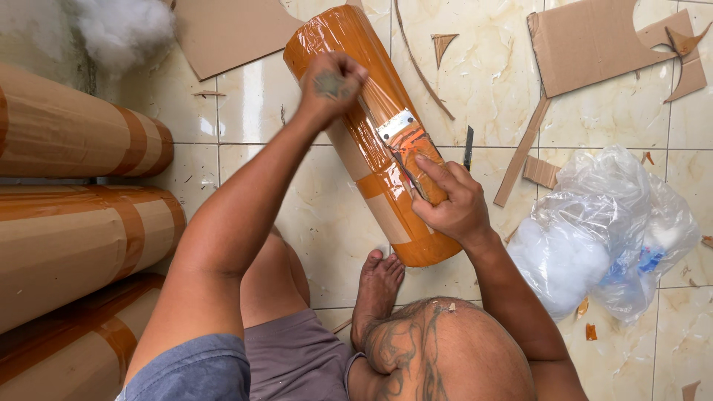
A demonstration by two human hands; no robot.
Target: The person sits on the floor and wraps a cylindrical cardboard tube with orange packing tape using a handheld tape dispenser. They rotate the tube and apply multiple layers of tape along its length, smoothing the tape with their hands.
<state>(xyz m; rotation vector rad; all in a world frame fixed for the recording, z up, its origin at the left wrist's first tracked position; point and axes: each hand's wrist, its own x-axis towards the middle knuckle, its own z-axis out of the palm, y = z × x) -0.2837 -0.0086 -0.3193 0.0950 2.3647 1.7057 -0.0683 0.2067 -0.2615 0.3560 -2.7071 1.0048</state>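
Orange-taped roll lies centre floor, its far end tilted left. My left hand is fisted on its far part; my right hand pinches a dispenser flat against it. Best kept taut, I judge, tape pressed flat.
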